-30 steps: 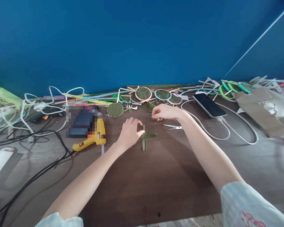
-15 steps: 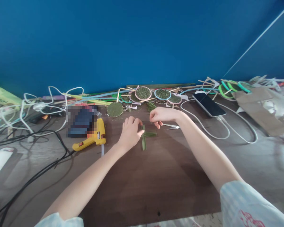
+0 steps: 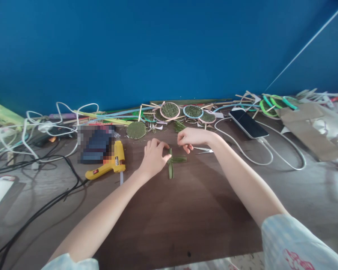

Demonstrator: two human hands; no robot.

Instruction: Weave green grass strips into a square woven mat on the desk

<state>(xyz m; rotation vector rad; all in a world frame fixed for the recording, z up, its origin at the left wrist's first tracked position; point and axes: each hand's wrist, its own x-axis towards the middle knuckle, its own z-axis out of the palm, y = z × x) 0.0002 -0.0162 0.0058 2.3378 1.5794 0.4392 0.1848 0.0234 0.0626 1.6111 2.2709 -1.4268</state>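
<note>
Flat green leaf strips [image 3: 171, 170] lie crossed on the dark wooden table, one set pointing towards me and another running right. My left hand [image 3: 154, 156] holds their crossing, thumb and index finger closed on the upper end. Just above and right hovers my right hand [image 3: 189, 138], its fingers curled into a pinch; whatever is in them, if anything, is hidden. Behind that hand lies a bunch of green strips [image 3: 180, 126]. Scissors [image 3: 204, 150] rest on the table, partly covered by my right forearm.
A yellow glue gun [image 3: 116, 161] lies to the left, its black cord trailing off. Round woven green pieces with coloured rims [image 3: 170, 111] line the blue wall. On the right are a phone [image 3: 249, 123] with a white cable and a piece of brown cardboard [image 3: 307, 131].
Almost nothing differs. Both hands keep their places over the strips, and the whole view has shifted very slightly.
</note>
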